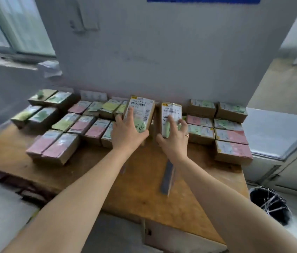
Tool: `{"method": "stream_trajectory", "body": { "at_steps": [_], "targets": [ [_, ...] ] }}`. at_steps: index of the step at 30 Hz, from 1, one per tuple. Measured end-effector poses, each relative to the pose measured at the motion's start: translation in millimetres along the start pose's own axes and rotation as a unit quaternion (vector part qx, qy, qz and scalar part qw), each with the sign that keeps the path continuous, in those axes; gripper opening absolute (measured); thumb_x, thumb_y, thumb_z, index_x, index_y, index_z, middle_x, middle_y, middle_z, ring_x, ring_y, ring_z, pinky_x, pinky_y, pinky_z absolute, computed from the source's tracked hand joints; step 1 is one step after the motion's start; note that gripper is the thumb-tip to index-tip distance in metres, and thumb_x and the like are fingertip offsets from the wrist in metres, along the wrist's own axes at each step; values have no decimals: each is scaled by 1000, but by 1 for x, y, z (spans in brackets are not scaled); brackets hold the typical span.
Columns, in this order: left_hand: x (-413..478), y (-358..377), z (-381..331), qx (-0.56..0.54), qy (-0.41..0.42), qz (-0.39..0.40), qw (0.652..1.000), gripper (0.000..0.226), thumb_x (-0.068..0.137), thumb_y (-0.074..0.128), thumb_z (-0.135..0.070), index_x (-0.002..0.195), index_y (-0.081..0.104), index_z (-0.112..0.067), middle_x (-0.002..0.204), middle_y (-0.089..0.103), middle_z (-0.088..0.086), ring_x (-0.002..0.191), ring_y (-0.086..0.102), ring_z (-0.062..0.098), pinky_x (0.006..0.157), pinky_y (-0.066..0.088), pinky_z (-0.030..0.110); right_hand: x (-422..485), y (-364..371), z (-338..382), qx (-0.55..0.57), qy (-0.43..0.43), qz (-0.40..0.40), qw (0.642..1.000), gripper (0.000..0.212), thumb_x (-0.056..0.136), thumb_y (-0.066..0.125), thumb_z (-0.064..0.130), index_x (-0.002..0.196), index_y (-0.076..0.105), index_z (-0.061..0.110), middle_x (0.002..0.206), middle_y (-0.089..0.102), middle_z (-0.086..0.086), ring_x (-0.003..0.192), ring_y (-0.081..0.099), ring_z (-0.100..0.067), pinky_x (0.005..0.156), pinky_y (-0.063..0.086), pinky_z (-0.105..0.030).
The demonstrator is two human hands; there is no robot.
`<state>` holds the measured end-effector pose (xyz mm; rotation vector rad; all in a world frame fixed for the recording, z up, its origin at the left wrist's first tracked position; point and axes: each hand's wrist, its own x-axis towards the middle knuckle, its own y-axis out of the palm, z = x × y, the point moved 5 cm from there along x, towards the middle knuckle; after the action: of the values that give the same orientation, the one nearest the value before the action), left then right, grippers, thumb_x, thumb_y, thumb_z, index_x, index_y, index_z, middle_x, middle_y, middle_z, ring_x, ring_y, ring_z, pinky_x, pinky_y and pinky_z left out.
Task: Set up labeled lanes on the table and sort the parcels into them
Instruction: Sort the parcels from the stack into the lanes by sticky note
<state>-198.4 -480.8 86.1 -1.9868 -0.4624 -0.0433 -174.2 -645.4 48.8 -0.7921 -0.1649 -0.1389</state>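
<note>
Small cardboard parcels with pink, green and yellow labels lie in groups along the back of the wooden table (144, 179). My left hand (125, 134) grips a tilted parcel (141, 108) with a white barcode label, raised above the middle group. My right hand (175, 137) holds a second barcode parcel (171, 112) upright just to its right. A left group (52, 148) shows pink and green labels. At the far right a further group (231, 136) sits in rows. A grey tape strip (167, 178) runs along the tabletop below my right wrist.
A grey wall panel (162, 52) stands directly behind the table. A window (16, 24) is at the upper left. A black bin (269, 205) with scraps sits on the floor to the right. White paper slips (93, 95) lean against the wall behind the parcels.
</note>
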Motion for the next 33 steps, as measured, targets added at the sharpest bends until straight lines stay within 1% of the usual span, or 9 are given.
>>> {"method": "stream_trajectory", "body": {
  "at_steps": [4, 7, 10, 13, 16, 20, 25, 29, 33],
  "targets": [
    [16, -77, 118, 17, -51, -56, 997, 93, 78, 65, -54, 150, 12, -29, 147, 24, 13, 131, 32, 36, 104, 36, 48, -7, 86, 112, 18, -78, 41, 996, 68, 83, 63, 34, 142, 30, 38, 151, 15, -5, 126, 35, -43, 98, 44, -50],
    [29, -128, 211, 38, -90, -77, 992, 92, 77, 66, -53, 149, 13, -29, 146, 26, 14, 131, 31, 37, 105, 33, 48, -20, 149, 191, 14, -119, 64, 991, 69, 86, 63, 40, 146, 28, 36, 153, 14, -6, 129, 34, -42, 103, 39, -50],
    [43, -165, 290, 49, -106, -95, 989, 90, 78, 67, -49, 148, 15, -28, 144, 29, 15, 128, 33, 36, 103, 34, 48, -31, 204, 251, 13, -151, 79, 985, 71, 87, 63, 41, 148, 26, 34, 155, 12, -7, 131, 37, -39, 103, 42, -48],
    [63, -191, 349, 53, -117, -100, 987, 87, 78, 68, -47, 147, 19, -28, 142, 30, 15, 126, 35, 35, 103, 33, 47, -32, 251, 297, 10, -165, 93, 982, 73, 87, 62, 41, 149, 24, 35, 155, 10, -6, 133, 36, -39, 102, 44, -49],
    [84, -205, 397, 55, -116, -102, 987, 86, 77, 69, -47, 146, 20, -29, 141, 31, 14, 122, 37, 35, 101, 36, 48, -25, 291, 334, 16, -181, 101, 978, 73, 86, 63, 41, 149, 26, 32, 153, 13, -7, 133, 34, -39, 104, 42, -50],
    [116, -212, 452, 66, -125, -96, 985, 84, 78, 68, -48, 146, 21, -30, 141, 30, 14, 121, 37, 34, 101, 35, 47, -5, 343, 370, 31, -191, 120, 974, 75, 83, 64, 40, 148, 28, 30, 150, 14, -6, 130, 35, -37, 102, 45, -49],
    [155, -213, 510, 60, -149, -95, 982, 83, 76, 68, -49, 145, 25, -31, 142, 30, 10, 122, 36, 32, 101, 32, 45, 27, 405, 405, 43, -184, 138, 972, 75, 84, 64, 39, 149, 28, 27, 150, 17, -7, 129, 34, -36, 103, 42, -43],
    [178, -210, 547, 57, -154, -94, 982, 80, 76, 66, -49, 144, 28, -29, 143, 31, 10, 122, 37, 31, 101, 32, 45, 45, 445, 433, 12, -173, 153, 973, 77, 84, 63, 42, 150, 26, 28, 151, 18, -8, 126, 36, -37, 100, 40, -41],
    [204, -202, 578, 56, -149, -70, 985, 79, 78, 65, -49, 144, 28, -28, 144, 31, 10, 124, 36, 31, 103, 30, 45, 55, 474, 452, -15, -150, 139, 979, 76, 85, 62, 42, 150, 26, 28, 150, 17, -8, 128, 35, -39, 98, 41, -42]
  ]
}}
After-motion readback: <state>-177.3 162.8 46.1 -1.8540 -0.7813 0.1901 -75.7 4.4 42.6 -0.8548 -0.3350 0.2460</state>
